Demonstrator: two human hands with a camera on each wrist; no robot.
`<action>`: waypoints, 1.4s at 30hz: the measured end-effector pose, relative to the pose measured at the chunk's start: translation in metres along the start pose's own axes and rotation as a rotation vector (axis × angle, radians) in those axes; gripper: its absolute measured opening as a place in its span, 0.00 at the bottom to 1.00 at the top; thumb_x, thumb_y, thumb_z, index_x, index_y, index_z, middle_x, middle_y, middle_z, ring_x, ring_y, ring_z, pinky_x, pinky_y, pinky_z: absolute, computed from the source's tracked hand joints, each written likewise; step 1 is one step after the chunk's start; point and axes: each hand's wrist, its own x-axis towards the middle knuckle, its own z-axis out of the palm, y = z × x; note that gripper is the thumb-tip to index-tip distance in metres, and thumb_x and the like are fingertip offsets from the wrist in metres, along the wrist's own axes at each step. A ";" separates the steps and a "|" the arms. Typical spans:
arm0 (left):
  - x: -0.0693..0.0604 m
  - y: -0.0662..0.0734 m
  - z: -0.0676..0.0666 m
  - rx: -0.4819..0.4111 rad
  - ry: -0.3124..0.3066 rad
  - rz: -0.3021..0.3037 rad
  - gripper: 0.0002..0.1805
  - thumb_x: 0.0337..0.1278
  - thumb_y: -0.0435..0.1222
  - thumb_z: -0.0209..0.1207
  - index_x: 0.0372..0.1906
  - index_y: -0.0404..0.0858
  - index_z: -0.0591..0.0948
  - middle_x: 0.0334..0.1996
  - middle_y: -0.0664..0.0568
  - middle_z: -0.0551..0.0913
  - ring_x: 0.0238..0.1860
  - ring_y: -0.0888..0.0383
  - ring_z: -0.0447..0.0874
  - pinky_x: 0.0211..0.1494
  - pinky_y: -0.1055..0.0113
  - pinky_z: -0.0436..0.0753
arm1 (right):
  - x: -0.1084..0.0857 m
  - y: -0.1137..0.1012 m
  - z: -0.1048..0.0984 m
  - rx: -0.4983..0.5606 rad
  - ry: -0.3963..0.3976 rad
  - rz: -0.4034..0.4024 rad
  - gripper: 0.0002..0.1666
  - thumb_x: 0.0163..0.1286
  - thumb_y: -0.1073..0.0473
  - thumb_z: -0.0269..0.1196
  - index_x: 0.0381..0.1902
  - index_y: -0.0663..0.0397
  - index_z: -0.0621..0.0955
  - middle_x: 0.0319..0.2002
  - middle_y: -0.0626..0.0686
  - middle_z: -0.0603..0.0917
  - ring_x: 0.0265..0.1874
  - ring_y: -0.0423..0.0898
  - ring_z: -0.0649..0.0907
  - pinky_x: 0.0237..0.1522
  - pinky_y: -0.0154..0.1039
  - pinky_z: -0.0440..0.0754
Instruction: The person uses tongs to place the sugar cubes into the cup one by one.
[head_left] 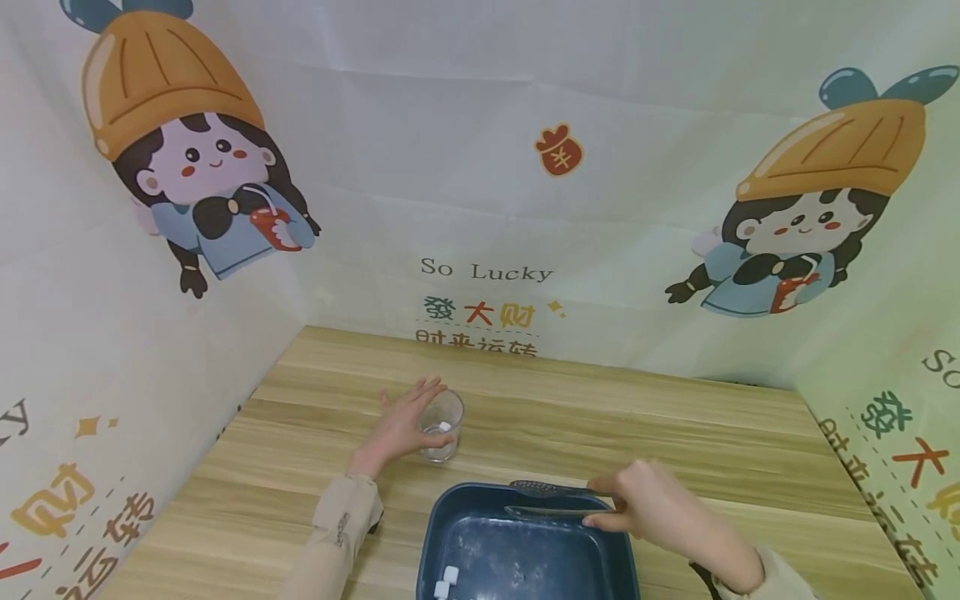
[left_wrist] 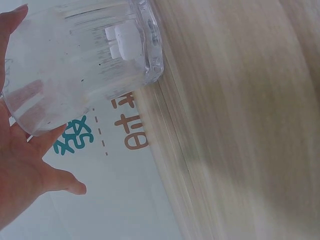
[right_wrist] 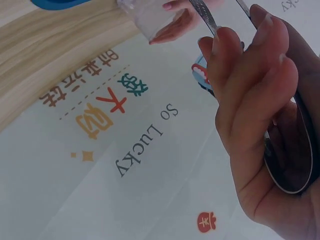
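Observation:
In the head view my left hand (head_left: 405, 425) holds a clear drinking glass (head_left: 447, 408) upright on the table, its thumb on the near side and fingers on the far side. Small white cubes (left_wrist: 129, 40) lie at the glass's bottom in the left wrist view. Metal tongs (head_left: 551, 490) are gripped in my right hand (head_left: 648, 508), their tips apart over the far rim of a dark blue tray (head_left: 525, 558). Nothing shows between the tips. More white cubes (head_left: 450, 575) sit in the tray's left part, cut by the frame's lower edge.
The wood-grain table (head_left: 675, 433) meets a printed cloth backdrop (head_left: 465, 167) at its back and sides. The glass stands beyond the tray's far left corner.

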 end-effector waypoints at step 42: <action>0.001 0.002 -0.003 0.011 -0.003 -0.005 0.45 0.34 0.52 0.67 0.62 0.41 0.64 0.66 0.45 0.62 0.66 0.44 0.57 0.56 0.26 0.39 | 0.044 -0.035 0.053 0.005 -0.207 -0.062 0.17 0.50 0.50 0.67 0.34 0.56 0.85 0.29 0.49 0.87 0.18 0.28 0.80 0.22 0.15 0.72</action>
